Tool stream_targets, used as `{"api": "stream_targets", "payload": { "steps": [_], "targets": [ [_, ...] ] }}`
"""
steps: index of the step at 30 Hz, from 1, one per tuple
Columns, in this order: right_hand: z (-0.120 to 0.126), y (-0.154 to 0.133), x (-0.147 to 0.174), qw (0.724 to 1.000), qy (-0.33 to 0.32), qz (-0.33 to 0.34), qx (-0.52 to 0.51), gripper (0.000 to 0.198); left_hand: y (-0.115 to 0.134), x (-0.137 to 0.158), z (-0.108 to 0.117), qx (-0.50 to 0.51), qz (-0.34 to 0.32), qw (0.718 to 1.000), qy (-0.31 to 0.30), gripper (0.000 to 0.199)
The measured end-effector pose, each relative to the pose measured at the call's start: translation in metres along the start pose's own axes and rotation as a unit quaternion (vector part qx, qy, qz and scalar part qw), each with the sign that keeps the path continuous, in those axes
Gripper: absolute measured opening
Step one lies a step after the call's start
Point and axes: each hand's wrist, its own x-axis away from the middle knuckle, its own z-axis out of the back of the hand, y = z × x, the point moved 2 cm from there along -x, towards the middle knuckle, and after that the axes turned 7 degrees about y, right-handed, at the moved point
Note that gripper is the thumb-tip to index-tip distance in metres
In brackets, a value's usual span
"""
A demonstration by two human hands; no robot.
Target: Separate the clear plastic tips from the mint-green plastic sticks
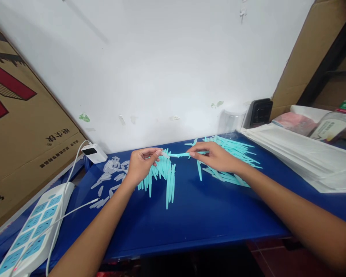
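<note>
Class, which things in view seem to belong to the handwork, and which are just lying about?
Likely in the job:
turquoise stick, in the right hand
clear piece, in the left hand
loose turquoise sticks
loose clear pieces

Likely just lying about:
power strip
white device with dark screen
bottle
flat white stack

One left hand (141,165) held one clear piece (165,154); one right hand (215,156), one turquoise stick (182,155). Two heaps of turquoise sticks, left (162,169) and right (235,150), overlapped too much to count, as did one scatter of clear pieces (100,191), left. One power strip (32,232) lay near left, one bottle (334,124) far right.
</note>
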Motion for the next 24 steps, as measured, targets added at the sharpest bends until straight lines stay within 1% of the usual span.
{"api": "stream_targets", "payload": {
  "steps": [5, 8, 12, 15, 19, 22, 24],
  "targets": [
    [0.001, 0.000, -0.001, 1.000, -0.004, -0.009, 0.000, 0.034, 0.000, 0.000, 0.000, 0.029, 0.010, 0.999, 0.017, 0.044],
    [0.000, -0.001, -0.001, 1.000, -0.002, -0.015, 0.004, 0.033, 0.002, 0.002, -0.003, 0.034, 0.019, 0.999, 0.006, 0.043],
    [-0.002, -0.004, 0.000, 1.000, -0.002, -0.007, -0.004, 0.032, 0.004, 0.006, -0.008, 0.036, 0.021, 0.999, -0.008, 0.040],
    [-0.006, -0.004, 0.002, 1.000, -0.010, -0.013, -0.018, 0.035, 0.005, 0.011, -0.014, 0.053, 0.029, 0.998, -0.022, 0.037],
    [-0.012, -0.002, 0.004, 0.999, -0.015, -0.018, -0.043, 0.038, 0.004, 0.015, -0.018, 0.074, 0.047, 0.996, -0.024, 0.034],
    [-0.013, -0.002, 0.004, 0.999, -0.012, -0.019, -0.048, 0.035, 0.002, 0.016, -0.019, 0.056, 0.046, 0.997, -0.037, 0.035],
    [-0.012, -0.003, 0.004, 0.999, -0.018, -0.020, -0.037, 0.033, 0.007, 0.015, -0.020, 0.014, 0.018, 0.998, -0.050, 0.035]
  ]
}}
